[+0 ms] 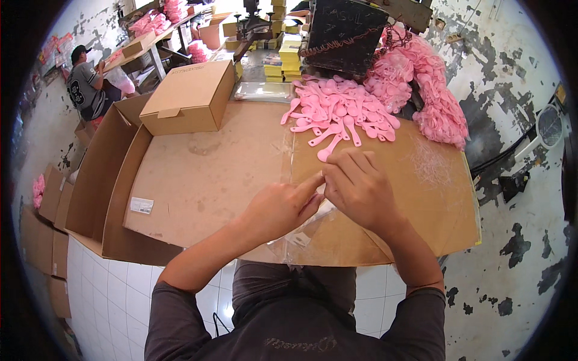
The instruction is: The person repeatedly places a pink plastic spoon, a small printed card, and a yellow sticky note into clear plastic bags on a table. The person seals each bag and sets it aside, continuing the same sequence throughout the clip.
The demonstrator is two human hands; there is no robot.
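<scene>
My left hand (pixel 280 206) and my right hand (pixel 362 186) meet at their fingertips over the cardboard-covered table, with the fingers of both pinched together. What lies between the fingertips is too small and hidden to make out. A pale, shiny patch (pixel 326 208), perhaps clear plastic, shows just below the right hand. Just beyond my right fingers lies a pink plastic spoon (pixel 326 154) at the front of a loose pile of pink spoons (pixel 343 103).
Bags of pink spoons (pixel 436 96) are heaped at the far right beside a black box (pixel 340 37). A closed carton (pixel 186 99) stands far left, above an open cardboard box (pixel 96 174). Yellow stacks (pixel 290 59) stand behind. Another person (pixel 87 84) works at the back left.
</scene>
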